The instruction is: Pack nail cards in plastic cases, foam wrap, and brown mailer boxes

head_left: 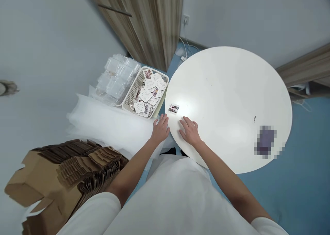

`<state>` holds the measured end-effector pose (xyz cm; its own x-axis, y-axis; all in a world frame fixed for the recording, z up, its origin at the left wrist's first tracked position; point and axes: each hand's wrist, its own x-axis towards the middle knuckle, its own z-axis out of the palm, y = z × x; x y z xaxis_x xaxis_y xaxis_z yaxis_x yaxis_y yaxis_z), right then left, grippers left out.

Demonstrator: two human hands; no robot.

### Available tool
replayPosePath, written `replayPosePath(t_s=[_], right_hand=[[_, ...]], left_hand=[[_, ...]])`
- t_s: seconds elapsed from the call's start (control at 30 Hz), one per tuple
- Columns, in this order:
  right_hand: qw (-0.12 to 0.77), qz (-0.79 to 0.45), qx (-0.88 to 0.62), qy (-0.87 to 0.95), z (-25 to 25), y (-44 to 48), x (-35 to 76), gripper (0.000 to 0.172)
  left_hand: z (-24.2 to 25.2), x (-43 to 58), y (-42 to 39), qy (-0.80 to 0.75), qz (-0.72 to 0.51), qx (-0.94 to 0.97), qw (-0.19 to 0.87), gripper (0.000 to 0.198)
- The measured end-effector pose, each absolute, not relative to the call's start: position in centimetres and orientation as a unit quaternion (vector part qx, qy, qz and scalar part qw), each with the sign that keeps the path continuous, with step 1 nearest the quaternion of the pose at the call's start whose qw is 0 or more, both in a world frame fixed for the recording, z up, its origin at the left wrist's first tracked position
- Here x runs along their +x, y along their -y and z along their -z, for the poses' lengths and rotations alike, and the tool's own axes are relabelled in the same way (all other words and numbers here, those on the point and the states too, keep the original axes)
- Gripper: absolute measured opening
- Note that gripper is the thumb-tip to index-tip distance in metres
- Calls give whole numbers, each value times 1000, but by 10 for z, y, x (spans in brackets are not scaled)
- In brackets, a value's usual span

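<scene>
My left hand point(161, 128) rests at the left rim of a round white table point(232, 90), fingers stretched out and holding nothing. My right hand point(190, 131) lies flat on the tabletop beside it, fingers spread, also holding nothing. Just beyond both hands a small clear piece with dark dots point(173, 108) lies on the table, closest to my left fingertips but apart from them.
A white mesh basket point(131, 96) full of small printed cards stands left of the table, with clear plastic cases point(116, 78) behind it. White sheeting point(108, 123) and a stack of flat brown cardboard boxes point(72, 166) lie at my left. A wooden cabinet point(144, 21) stands behind.
</scene>
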<state>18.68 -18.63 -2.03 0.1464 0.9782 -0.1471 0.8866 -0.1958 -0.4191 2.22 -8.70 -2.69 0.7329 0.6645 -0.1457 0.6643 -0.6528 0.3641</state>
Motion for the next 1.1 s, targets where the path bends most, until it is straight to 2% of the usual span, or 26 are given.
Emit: replayPosePath(t_s=[0.17,0.37,0.47,0.83,1.1], right_hand=[[132,-249,-685,672,6,226,204,42],[134,-341,-614,699,4,267,216,35],[132,-372,-597,698,2,273,216,32],[183,-382,-565,708,-31,216,167,33],[216,-343,-596,693,-50,173,107,34]], left_hand=[[10,15,133,-419,-20,873,249,43],[-14,-1,191,-469,-51,777,417,41],[-27,-12,211,-484,-55,746,454,42],[-66,-77,216,-544,-128,717,416,42],[-84,-136,190,-519,-136,749,388,42]])
